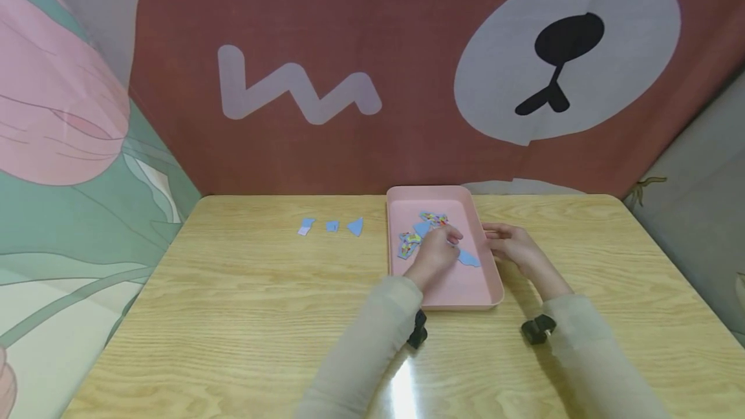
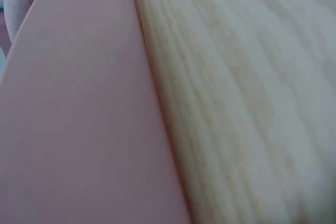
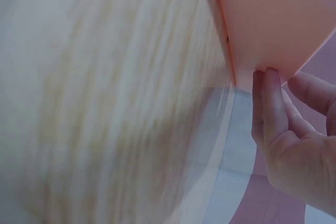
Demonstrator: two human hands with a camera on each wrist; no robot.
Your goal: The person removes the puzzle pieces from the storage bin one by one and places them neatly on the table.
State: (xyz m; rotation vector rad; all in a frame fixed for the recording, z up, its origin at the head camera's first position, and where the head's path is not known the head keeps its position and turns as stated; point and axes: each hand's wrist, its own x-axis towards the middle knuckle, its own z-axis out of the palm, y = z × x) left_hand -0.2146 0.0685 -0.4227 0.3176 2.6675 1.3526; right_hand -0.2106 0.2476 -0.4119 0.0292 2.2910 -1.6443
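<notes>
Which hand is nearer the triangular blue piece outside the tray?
Left: the left hand is over the pink tray, right of the triangular blue piece; the right hand farther right, at the tray's outer side.

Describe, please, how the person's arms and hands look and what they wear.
Both sleeves are long, plain and pale cream, reaching toward the wrists. A small black device shows by each wrist. The left hand and right hand are bare, without gloves.
</notes>
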